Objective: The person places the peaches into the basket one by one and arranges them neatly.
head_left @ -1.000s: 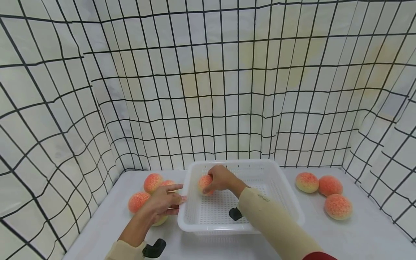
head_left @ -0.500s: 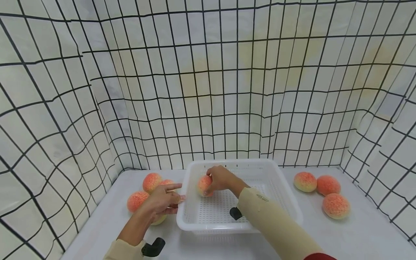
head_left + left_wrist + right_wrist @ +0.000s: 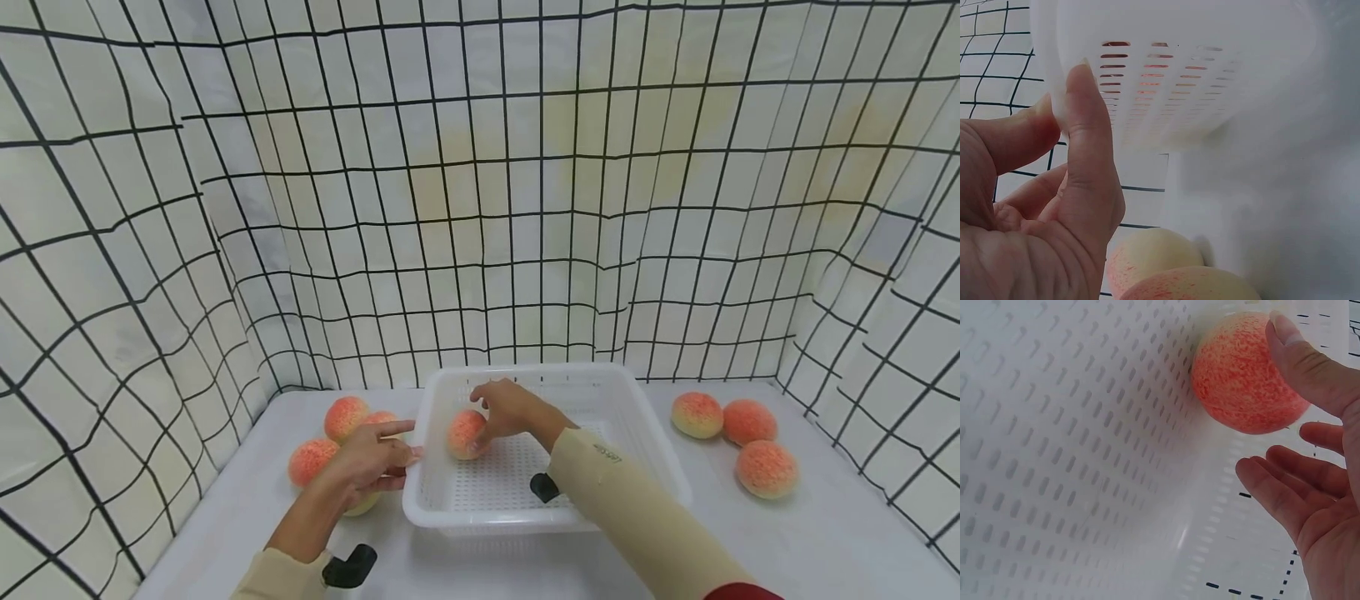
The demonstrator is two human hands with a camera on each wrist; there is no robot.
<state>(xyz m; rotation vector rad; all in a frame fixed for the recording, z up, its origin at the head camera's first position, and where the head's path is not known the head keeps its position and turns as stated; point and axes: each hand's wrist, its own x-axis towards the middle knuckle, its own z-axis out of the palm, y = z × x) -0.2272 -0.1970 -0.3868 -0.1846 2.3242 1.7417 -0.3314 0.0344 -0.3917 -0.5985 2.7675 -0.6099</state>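
Observation:
A white plastic basket with a slotted floor and walls stands on the table. My left hand pinches its left rim between thumb and finger, as the left wrist view shows. A pink and yellow peach lies inside, by the left wall. Over it is my right hand; in the right wrist view the thumb touches the peach while the other fingers are apart from it. Several peaches lie left of the basket, partly hidden behind my left hand.
Three more peaches lie together on the table, right of the basket. Black wire grid with white sheeting behind it encloses the back and both sides. Small black devices sit at my sleeve cuffs.
My right fingers have loosened and lifted away from the peach, which now rests slightly nearer the left wall. My left hand keeps its hold on the rim. The whole view has shifted slightly.

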